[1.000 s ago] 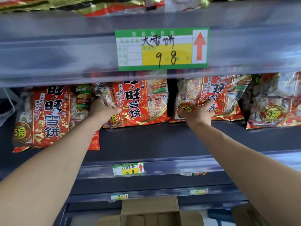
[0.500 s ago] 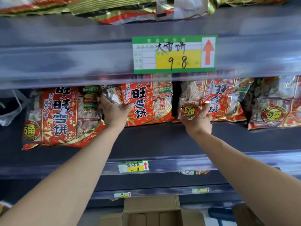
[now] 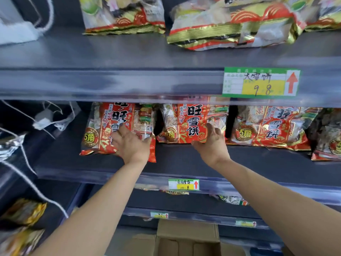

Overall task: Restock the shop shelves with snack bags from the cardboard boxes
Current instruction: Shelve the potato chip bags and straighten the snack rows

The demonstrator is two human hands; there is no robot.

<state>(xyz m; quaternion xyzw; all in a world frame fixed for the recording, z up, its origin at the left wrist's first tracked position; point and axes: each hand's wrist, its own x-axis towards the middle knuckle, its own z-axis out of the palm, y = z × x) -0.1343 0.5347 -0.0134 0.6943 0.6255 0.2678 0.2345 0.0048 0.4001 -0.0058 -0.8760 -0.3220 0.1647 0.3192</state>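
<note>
The open brown cardboard box (image 3: 187,230) sits far below the big green and yellow paper price tag (image 3: 261,82). Higher up, the left hand (image 3: 130,145) lies flat, fingers spread, on the shiny left red snack bag (image 3: 108,122), far left below the tag. Before, it gripped the middle red snack bag (image 3: 190,119). The right hand (image 3: 212,143) now presses that middle bag with straight fingers. It has left the right red snack bag (image 3: 273,126) under the tag. Both hands moved one bag left and grasp nothing, so I think they are tidying the row.
</note>
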